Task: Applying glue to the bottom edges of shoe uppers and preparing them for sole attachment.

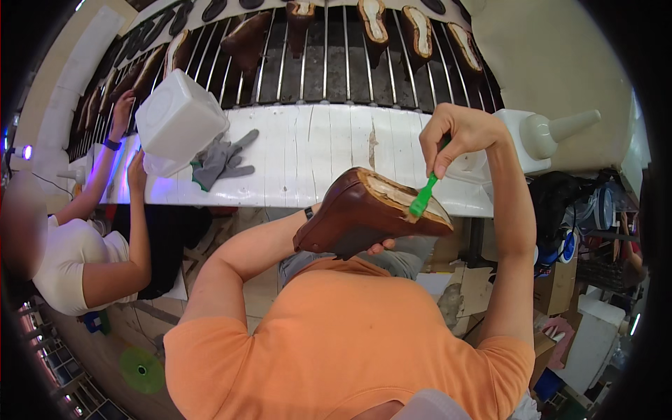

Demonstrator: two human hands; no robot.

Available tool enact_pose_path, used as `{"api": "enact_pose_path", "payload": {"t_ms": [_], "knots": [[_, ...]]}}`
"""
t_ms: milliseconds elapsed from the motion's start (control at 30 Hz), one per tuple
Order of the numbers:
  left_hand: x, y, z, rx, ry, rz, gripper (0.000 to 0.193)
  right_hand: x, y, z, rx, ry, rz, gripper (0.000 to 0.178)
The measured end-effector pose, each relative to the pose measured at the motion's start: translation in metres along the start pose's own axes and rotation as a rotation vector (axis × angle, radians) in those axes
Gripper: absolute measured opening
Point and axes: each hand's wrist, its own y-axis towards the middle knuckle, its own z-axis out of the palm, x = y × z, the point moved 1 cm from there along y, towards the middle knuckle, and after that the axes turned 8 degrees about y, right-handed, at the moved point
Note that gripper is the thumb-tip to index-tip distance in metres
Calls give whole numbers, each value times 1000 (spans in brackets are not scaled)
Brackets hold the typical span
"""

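Observation:
A brown leather boot (336, 210) is held bottom up over my lap, its toe to the right and its pale, unsoled underside (392, 190) facing up. My left hand (381, 246) is closed on it from below; only some fingertips show past the leather. Between the fingers and thumb of my right hand (451, 136) is a green-handled brush (423, 196), held steeply downward. Its bristles touch the boot's underside near the rim by the toe.
Beyond the white table (301, 150) runs a metal roller rack (325, 63) with several boots and dark soles. On the table are a white plastic container (178, 115), grey gloves (225, 159) and a white bottle (535, 136). A co-worker (91, 259) sits at left, one hand at the rack.

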Motion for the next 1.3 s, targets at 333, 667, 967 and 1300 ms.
{"api": "enact_pose_path", "payload": {"t_ms": [333,667,967,1300], "knots": [[-77,-58,19,-1798,1878,188,53,-171,-13,70,-288,897,-884,22],[18,-67,-26,-1875,2581,404,122,-224,30,121,-443,1304,-726,18],[-25,-102,31,-1781,1560,1172,59,-225,31,118,-441,1323,-697,22],[-218,-179,123,-1809,1475,2050,38,-234,27,118,-466,1346,-679,33]]}}
